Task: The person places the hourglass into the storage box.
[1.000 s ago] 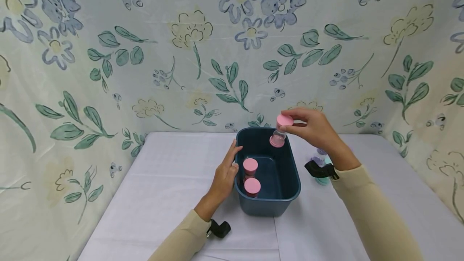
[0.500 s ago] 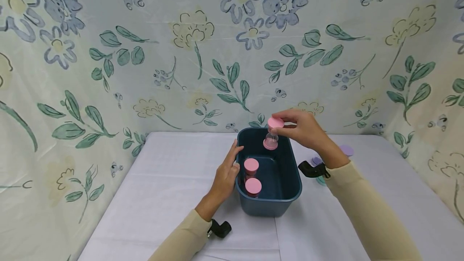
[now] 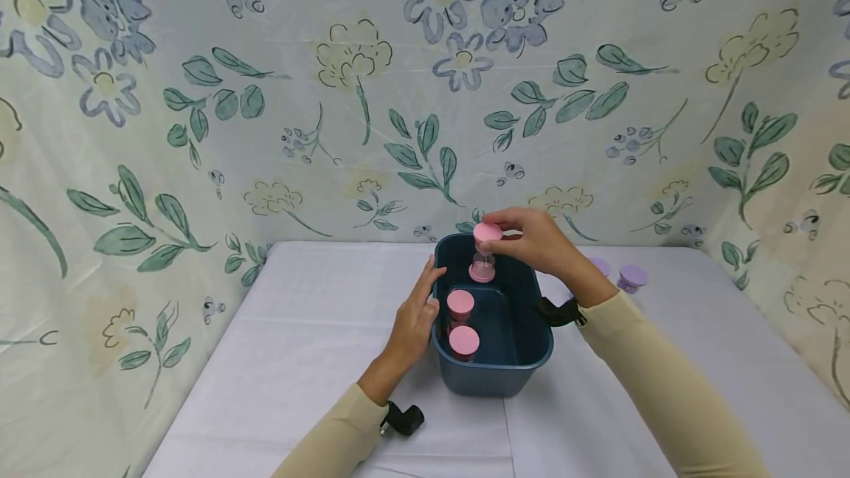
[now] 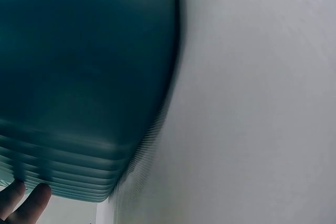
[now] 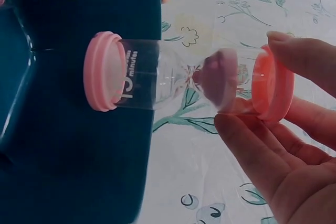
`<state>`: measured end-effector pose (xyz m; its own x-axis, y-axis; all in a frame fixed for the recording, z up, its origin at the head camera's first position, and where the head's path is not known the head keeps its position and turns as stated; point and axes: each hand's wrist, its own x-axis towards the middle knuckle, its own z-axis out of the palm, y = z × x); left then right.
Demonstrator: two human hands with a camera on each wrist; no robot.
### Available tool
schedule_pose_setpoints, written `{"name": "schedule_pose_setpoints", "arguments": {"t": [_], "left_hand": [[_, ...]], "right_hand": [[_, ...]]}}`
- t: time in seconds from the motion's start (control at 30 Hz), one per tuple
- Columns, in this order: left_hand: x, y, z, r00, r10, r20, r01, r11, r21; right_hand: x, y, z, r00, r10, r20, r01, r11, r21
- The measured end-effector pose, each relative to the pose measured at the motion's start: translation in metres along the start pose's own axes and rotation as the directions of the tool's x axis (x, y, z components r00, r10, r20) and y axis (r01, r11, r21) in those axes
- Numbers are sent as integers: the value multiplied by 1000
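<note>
My right hand pinches the pink top cap of a sand timer between thumb and fingers. The timer hangs upright at the far end of a dark blue bin, its lower cap inside the rim. In the right wrist view, clear glass with white "minutes" lettering joins its two pink caps, and dark pink sand sits in the bulb nearer my fingers. Two more pink-capped timers stand along the bin's left wall, the nearer timer in front of the other timer. My left hand rests against the bin's left side, fingers extended.
Purple-capped timers, one purple timer plainly visible, stand on the white-covered table right of the bin, partly hidden by the right forearm. A flowered cloth hangs behind the table.
My right hand has carried the pink sand timer leftward and slightly lower over the bin. The left hand and the bin have stayed put.
</note>
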<state>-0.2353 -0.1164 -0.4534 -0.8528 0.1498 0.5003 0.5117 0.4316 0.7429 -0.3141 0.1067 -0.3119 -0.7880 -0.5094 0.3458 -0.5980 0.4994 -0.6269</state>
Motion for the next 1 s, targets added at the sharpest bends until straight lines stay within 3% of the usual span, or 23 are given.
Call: {"name": "schedule_pose_setpoints", "arguments": {"t": [0.3,1.0], "left_hand": [[0,0,0,1000,6,-3,-6,1000,-2],[0,0,1,1000,13,-8,-13,1000,-6]], "right_hand": [[5,-1,12,999,41,19,-41,999,6],[15,3,35,995,41,93,-43,999,19]]}}
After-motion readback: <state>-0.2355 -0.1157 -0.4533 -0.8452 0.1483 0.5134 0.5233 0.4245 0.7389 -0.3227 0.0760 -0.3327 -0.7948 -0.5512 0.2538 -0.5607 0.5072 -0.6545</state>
